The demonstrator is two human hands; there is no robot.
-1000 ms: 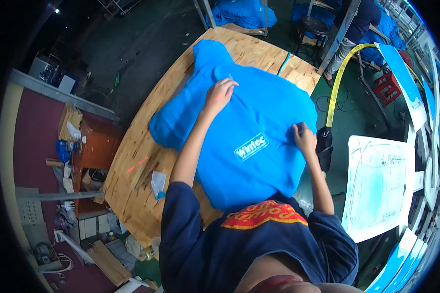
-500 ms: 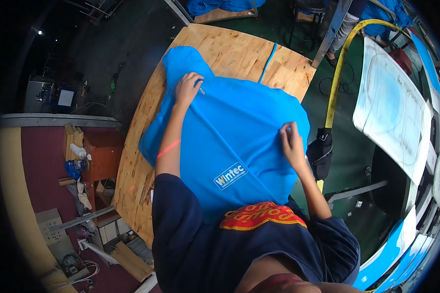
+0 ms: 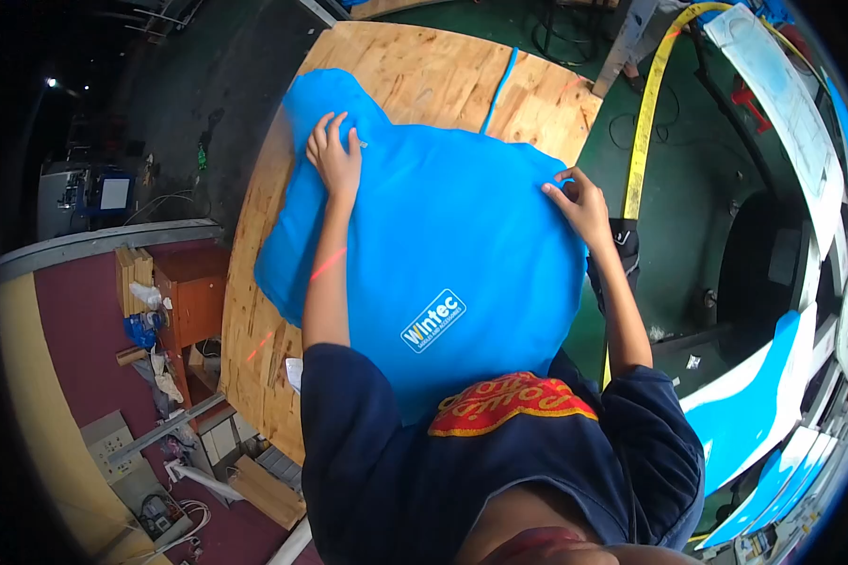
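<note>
A broad blue fabric cover (image 3: 462,226) lies spread over a wooden tabletop (image 3: 433,66), its near edge against my shirt. A narrower lobe of it sticks out at the far left, and a pale printed patch (image 3: 433,320) shows near its front. My left hand (image 3: 336,155) rests on the cloth at the base of that lobe, beside a small mark, with its fingers spread. At the far right edge, my right hand (image 3: 584,205) pinches the fabric between thumb and fingers. The cloth between my hands looks mostly smooth.
A blue cord (image 3: 501,89) runs across the far tabletop. To the right stand a yellow curved bar (image 3: 645,141) and white and blue panels (image 3: 754,405). A brown wooden cabinet (image 3: 190,292) is left of the table. A white scrap (image 3: 294,374) lies by my left sleeve.
My right hand has moved farther away along the cover's right edge and now pinches it there. Long diagonal creases have flattened out. My left hand has shifted slightly left and its fingers have spread.
</note>
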